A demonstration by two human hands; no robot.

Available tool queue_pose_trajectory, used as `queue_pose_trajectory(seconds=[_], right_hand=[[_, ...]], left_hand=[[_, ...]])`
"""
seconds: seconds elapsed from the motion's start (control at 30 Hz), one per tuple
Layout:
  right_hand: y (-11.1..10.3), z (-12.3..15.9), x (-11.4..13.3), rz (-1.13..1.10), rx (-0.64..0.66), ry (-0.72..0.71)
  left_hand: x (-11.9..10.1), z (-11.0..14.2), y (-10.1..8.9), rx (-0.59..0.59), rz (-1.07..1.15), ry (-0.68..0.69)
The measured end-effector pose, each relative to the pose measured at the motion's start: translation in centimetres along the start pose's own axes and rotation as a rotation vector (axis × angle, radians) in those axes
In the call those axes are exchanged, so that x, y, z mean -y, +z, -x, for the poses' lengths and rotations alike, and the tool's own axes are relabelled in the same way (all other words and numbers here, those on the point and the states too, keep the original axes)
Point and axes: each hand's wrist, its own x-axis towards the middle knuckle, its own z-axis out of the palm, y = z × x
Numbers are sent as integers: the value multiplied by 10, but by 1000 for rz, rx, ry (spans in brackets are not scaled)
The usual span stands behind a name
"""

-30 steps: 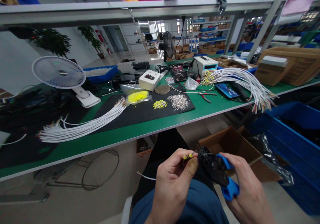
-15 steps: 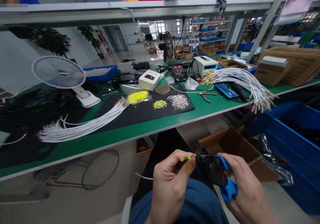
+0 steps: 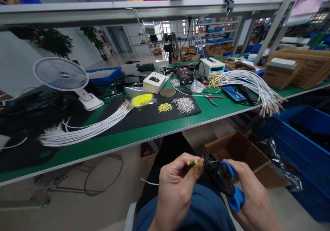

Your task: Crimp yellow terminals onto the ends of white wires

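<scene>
At the left end of the table (image 3: 206, 110), a white fan (image 3: 61, 73) is being supported by its base. Nearer the front edge, a bundle of white cables (image 3: 87, 129) is being laid across partly by a dark mat (image 3: 131, 121), on which a clear bag (image 3: 141, 100) of yellow pieces is also being carried. Below table height, a white cable end (image 3: 149, 182) is being left sticking out beside the left hand (image 3: 175, 188). By that hand, closed in a pinch, yellow-sleeved wires (image 3: 196, 162) are being gripped above the person's lap. On the mat behind, a small yellow-tipped heap (image 3: 165, 107) and a larger silvery heap (image 3: 184, 104) are being kept apart. Just right of the wires, a crimping tool (image 3: 221, 177) is being pointed towards them with its dark head; whether they are being touched by it cannot be told. Its blue handles are being gripped by the right hand (image 3: 254, 189). Beyond, an open cardboard box (image 3: 237, 152) is being partly covered by the tool, while another white cable bundle (image 3: 255, 83) is being borne by the table above a blue bin (image 3: 304, 138).
</scene>
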Motion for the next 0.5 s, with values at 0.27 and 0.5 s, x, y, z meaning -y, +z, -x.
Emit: queue_pose_trajectory(seconds=[0.27, 0.5], right_hand=[[4, 0, 11, -79, -49, 83], [2, -1, 8, -62, -25, 29]], left_hand=[[-3, -2, 2, -6, -4, 32], [-2, 0, 0, 10, 0, 48]])
